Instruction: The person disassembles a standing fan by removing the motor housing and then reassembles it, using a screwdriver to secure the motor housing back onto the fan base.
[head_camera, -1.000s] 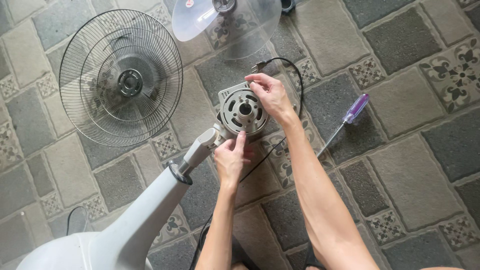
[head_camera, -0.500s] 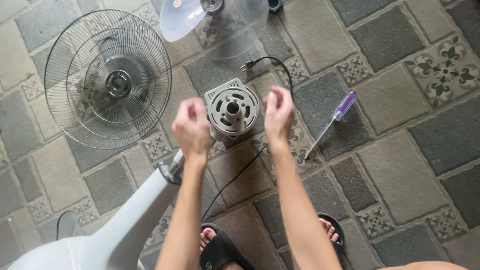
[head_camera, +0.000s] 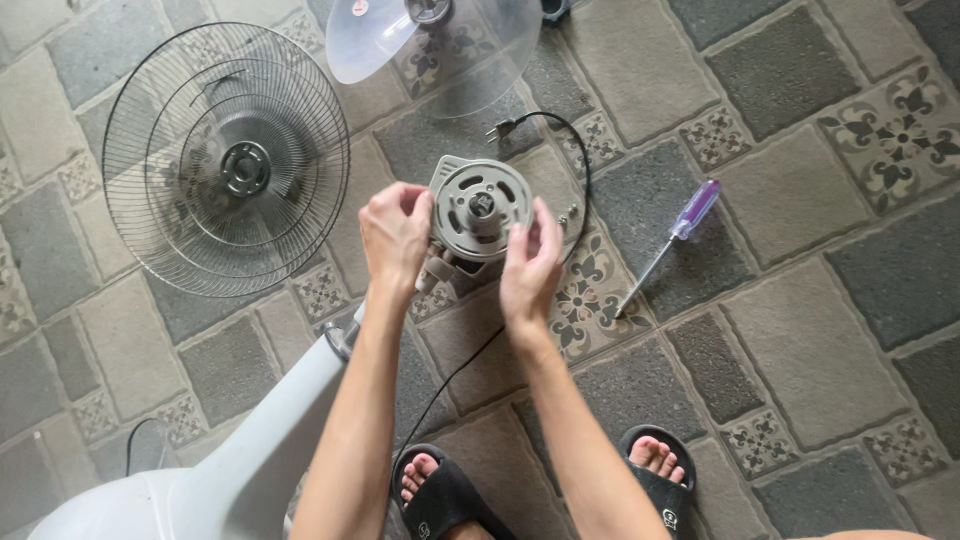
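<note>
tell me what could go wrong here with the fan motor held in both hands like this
1. The left hand and right hand grip the motor only at its rim, so it could slip and drop onto the tiles.
2. The cord trails down between the sandalled feet; a step might snag it and jerk the motor.
3. Small screws seem to lie loose beside the motor and could roll off or get lost.

The clear fan blade (head_camera: 435, 45) above the motor housing (head_camera: 478, 210) is cut off by the top edge. The white fan stand (head_camera: 215, 480) below the housing runs off the bottom edge. The left hand (head_camera: 395, 235) and right hand (head_camera: 530, 268) hide the housing's sides.
</note>
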